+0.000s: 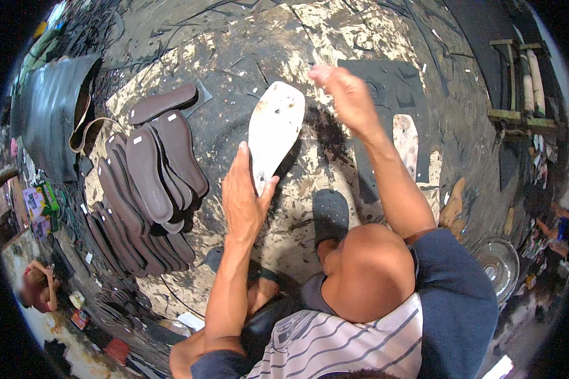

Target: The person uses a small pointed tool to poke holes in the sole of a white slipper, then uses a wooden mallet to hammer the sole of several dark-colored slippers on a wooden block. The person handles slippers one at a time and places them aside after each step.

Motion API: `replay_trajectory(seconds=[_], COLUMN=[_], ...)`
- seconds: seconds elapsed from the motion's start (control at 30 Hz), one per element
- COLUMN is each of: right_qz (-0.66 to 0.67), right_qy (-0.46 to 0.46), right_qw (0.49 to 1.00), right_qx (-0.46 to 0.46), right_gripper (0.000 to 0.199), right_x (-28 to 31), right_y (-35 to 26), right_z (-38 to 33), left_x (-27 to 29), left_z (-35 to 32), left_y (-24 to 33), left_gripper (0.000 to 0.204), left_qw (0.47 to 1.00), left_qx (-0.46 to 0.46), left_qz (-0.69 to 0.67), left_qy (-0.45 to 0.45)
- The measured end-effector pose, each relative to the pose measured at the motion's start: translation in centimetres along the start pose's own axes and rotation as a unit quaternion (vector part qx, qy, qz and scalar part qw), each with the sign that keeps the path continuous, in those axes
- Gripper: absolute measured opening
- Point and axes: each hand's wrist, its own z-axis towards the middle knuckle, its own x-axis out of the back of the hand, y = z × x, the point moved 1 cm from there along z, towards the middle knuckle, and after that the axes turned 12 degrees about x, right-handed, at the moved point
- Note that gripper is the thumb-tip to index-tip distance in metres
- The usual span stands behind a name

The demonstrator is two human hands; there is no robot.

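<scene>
My left hand [243,199] grips the narrow lower end of a white sole-shaped piece [275,123], thumb on one side and fingers on the other. Dark spots and smudges mark its face, and its broad end points away from me. To the right and a little farther off, my right hand [348,98] is raised with its fingers curled together, apart from the white piece. Whatever it may pinch is too small to make out. Below that hand, a second pale sole-shaped piece [405,142] lies on a dark flat sheet [382,82].
Brown soles [148,167] are piled at the left, beside a rolled black sheet [54,120]. Black scraps litter the stained board [284,31]. A wooden rack [521,85] stands at far right, a round metal dish [496,268] below it. Another person [39,287] sits at lower left.
</scene>
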Motion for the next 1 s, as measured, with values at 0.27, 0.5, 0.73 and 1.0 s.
replay_trajectory(seconds=[0.27,0.5,0.73,1.0], right_qz=[0.109,0.002,-0.044,0.014], right_qy=[-0.064,-0.097,-0.141,-0.248], right_qw=[0.987,0.995,0.988,0.968], right_qx=[-0.095,0.021,-0.039,-0.044], right_gripper=[0.024,0.024,0.024,0.024], right_x=[-2.9,-4.6,-4.1,-8.1], right_y=[-4.7,-2.7,-4.2,-5.7], right_z=[0.0,-0.3,0.1,-3.2], left_x=[-0.1,-0.3,-0.3,0.2], left_z=[0.1,0.3,0.1,0.3], left_y=[-0.5,-0.5,-1.0,-1.4], left_gripper=[0.102,0.103,0.106,0.122], left_qw=[1.0,0.999,0.999,0.997], left_qx=[-0.012,0.015,0.015,0.035], left_qz=[0.004,-0.034,-0.049,-0.064], left_qy=[0.023,0.015,0.01,-0.007])
